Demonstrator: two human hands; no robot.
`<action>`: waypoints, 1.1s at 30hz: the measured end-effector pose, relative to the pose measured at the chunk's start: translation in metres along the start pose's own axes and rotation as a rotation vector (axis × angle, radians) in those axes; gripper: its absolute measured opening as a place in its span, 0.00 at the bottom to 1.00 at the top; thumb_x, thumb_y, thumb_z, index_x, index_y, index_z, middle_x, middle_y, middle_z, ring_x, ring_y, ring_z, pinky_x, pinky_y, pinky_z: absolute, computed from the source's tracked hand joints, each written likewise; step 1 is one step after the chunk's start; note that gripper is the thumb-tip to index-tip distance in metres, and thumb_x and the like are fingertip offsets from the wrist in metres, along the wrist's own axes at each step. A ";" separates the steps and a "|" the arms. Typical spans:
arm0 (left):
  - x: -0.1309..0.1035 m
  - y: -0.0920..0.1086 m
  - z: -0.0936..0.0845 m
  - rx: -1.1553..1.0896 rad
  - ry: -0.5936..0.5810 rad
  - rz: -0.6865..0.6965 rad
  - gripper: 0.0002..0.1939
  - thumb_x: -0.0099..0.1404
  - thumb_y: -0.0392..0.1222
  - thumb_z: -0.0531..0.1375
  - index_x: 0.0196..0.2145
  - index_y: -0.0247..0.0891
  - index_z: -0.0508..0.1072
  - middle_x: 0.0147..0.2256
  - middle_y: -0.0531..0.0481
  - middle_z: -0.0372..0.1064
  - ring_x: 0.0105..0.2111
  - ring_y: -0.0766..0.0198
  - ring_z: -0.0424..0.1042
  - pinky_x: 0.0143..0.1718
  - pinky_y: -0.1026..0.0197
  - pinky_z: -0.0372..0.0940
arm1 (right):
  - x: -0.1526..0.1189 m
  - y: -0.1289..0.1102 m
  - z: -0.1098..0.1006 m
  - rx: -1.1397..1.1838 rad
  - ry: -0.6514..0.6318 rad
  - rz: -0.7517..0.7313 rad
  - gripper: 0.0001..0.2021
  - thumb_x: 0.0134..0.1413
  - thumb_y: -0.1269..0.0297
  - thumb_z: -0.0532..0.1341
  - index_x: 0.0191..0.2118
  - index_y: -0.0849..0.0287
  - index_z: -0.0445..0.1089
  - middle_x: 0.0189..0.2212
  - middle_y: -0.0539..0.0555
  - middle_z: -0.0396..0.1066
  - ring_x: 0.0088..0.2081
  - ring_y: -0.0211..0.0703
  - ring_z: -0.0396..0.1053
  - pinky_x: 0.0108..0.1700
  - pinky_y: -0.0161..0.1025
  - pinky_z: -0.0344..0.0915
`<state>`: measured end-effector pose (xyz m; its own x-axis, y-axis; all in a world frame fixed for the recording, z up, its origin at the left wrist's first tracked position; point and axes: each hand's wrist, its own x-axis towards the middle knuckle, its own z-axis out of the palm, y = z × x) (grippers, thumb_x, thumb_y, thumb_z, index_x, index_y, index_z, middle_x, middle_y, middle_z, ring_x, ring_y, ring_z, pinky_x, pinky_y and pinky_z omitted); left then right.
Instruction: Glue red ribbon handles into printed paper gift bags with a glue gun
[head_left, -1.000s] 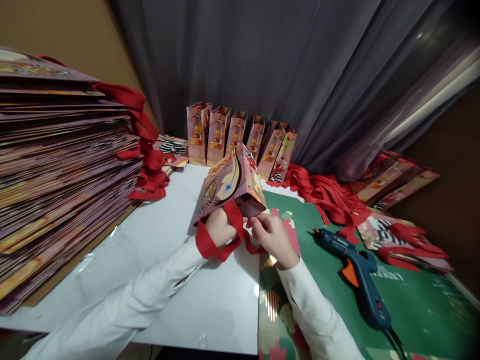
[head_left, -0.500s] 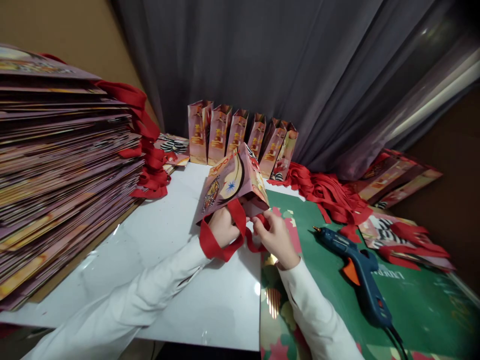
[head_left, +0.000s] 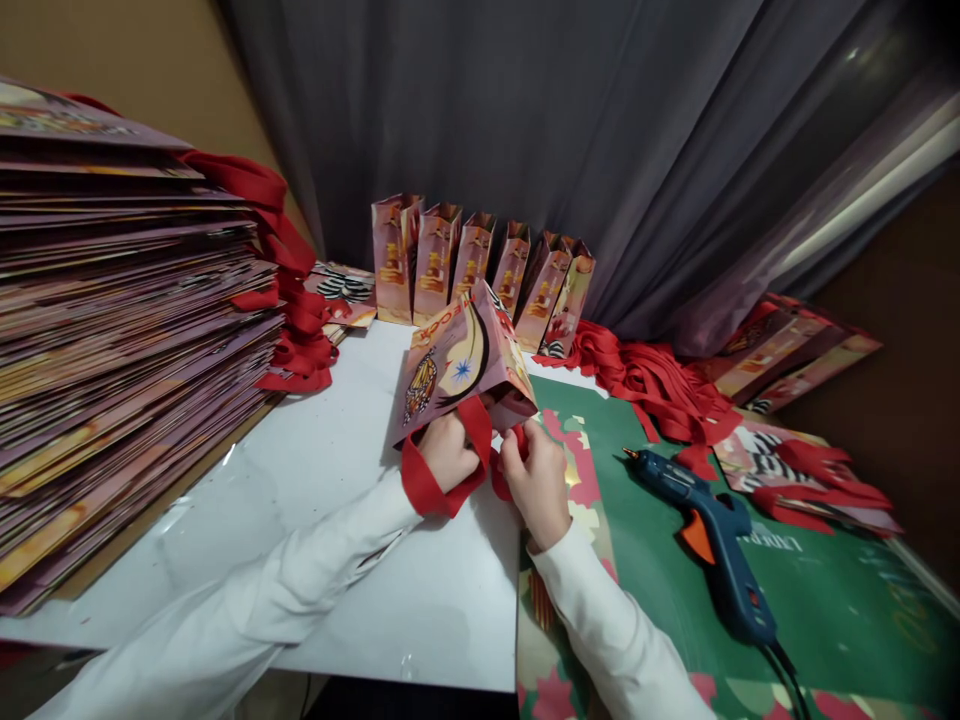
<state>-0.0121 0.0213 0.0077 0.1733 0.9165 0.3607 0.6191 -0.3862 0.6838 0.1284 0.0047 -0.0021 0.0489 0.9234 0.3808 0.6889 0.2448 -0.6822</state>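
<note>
A printed paper gift bag [head_left: 450, 360] with a butterfly picture lies tilted on the table, its open mouth towards me. Red ribbon [head_left: 427, 488] loops from the bag's mouth around my left wrist. My left hand [head_left: 448, 452] is closed at the bag's near edge, inside the loop; its fingertips are partly hidden. On the other side of the mouth, my right hand [head_left: 538, 480] pinches the red ribbon, thumb against fingers. A blue glue gun [head_left: 701, 530] with an orange trigger lies right of my right hand.
Several upright bags [head_left: 436, 262] stand in a row by the dark curtain [head_left: 465, 100]. A tall stack of flat bags [head_left: 135, 330] fills the left. Red ribbons [head_left: 652, 380] lie heaped behind the green sheet [head_left: 645, 570], with more bags [head_left: 787, 350] at the far right.
My right hand has turned and drawn slightly closer to the bag's mouth, with the ribbon in its fingers. My left hand and the bag stay nearly in place; the view has shifted slightly.
</note>
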 end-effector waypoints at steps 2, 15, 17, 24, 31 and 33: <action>0.000 -0.001 0.000 0.005 0.003 -0.005 0.07 0.55 0.29 0.60 0.32 0.35 0.74 0.37 0.45 0.77 0.39 0.57 0.75 0.42 0.61 0.66 | -0.001 -0.001 0.001 0.006 0.013 0.007 0.10 0.58 0.63 0.52 0.26 0.53 0.53 0.18 0.45 0.57 0.21 0.39 0.54 0.26 0.36 0.46; -0.004 0.001 0.001 0.055 0.003 -0.041 0.09 0.54 0.26 0.59 0.29 0.36 0.75 0.33 0.47 0.77 0.37 0.56 0.75 0.40 0.61 0.66 | 0.006 0.011 -0.011 0.311 -0.298 -0.060 0.07 0.64 0.62 0.50 0.32 0.53 0.58 0.22 0.47 0.72 0.24 0.40 0.69 0.32 0.35 0.60; -0.004 0.001 0.001 0.049 0.011 -0.038 0.09 0.54 0.26 0.59 0.31 0.37 0.75 0.36 0.47 0.77 0.40 0.56 0.75 0.41 0.61 0.66 | 0.006 0.010 -0.013 0.267 -0.290 -0.055 0.08 0.63 0.63 0.51 0.31 0.53 0.57 0.21 0.47 0.72 0.24 0.41 0.69 0.31 0.36 0.60; -0.003 -0.001 0.002 0.019 -0.003 -0.028 0.09 0.53 0.26 0.60 0.30 0.37 0.76 0.33 0.47 0.77 0.37 0.55 0.75 0.39 0.61 0.66 | 0.004 0.005 -0.009 0.305 -0.241 0.029 0.06 0.61 0.64 0.51 0.32 0.53 0.59 0.18 0.46 0.71 0.22 0.41 0.68 0.30 0.35 0.60; -0.003 0.003 0.000 -0.022 -0.003 -0.015 0.08 0.55 0.28 0.59 0.32 0.36 0.75 0.34 0.47 0.77 0.38 0.57 0.75 0.40 0.62 0.66 | 0.003 0.007 -0.009 0.326 -0.258 -0.009 0.08 0.63 0.62 0.50 0.30 0.52 0.55 0.19 0.46 0.71 0.22 0.40 0.68 0.30 0.35 0.61; -0.004 0.003 0.000 -0.019 0.001 -0.021 0.08 0.56 0.29 0.58 0.32 0.36 0.75 0.35 0.46 0.77 0.39 0.57 0.75 0.41 0.61 0.66 | 0.004 0.010 -0.011 0.311 -0.301 -0.033 0.09 0.63 0.62 0.50 0.30 0.52 0.54 0.20 0.46 0.72 0.22 0.40 0.68 0.29 0.36 0.60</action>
<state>-0.0106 0.0166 0.0085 0.1601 0.9243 0.3465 0.6077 -0.3689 0.7033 0.1434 0.0076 0.0000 -0.2149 0.9472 0.2380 0.4338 0.3109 -0.8457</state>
